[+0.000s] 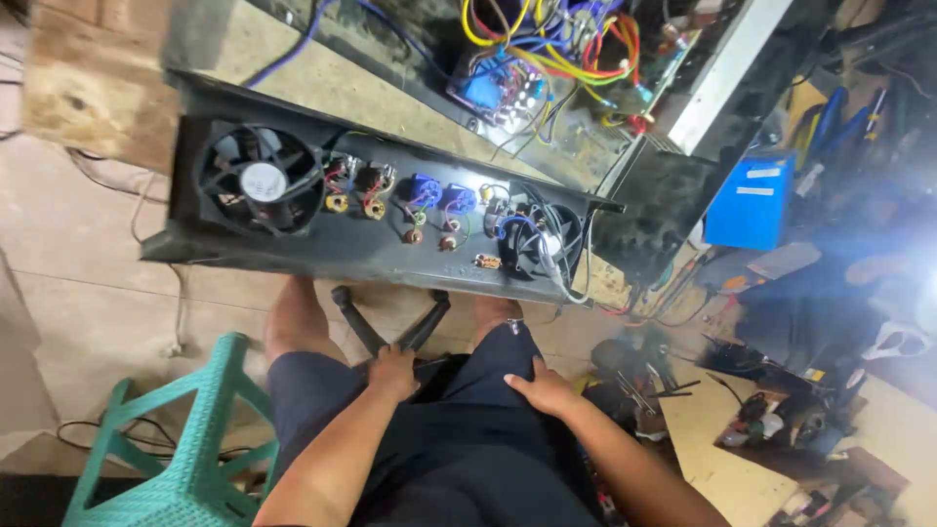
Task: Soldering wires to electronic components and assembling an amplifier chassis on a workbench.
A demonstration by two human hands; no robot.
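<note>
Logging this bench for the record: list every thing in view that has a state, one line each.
Left hand: gripping the plier handles.
Right hand: flat on the thigh, holding nothing.
Pliers: handles spread apart.
Black rear panel: detached, tilted toward the person.
Large fan: mounted, blades not blurred.
Small fan: mounted, wires across it.
Amplifier chassis: open, wiring exposed.
Green stool: upright, unoccupied.

An electronics repair workshop: an opened chassis [371,229] with fans, loose wiring [556,59], scattered tools [644,381].

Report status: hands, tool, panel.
Left hand grips black pliers in lap. Right hand flat on thigh, empty. Fan panel ahead, untouched.
</note>
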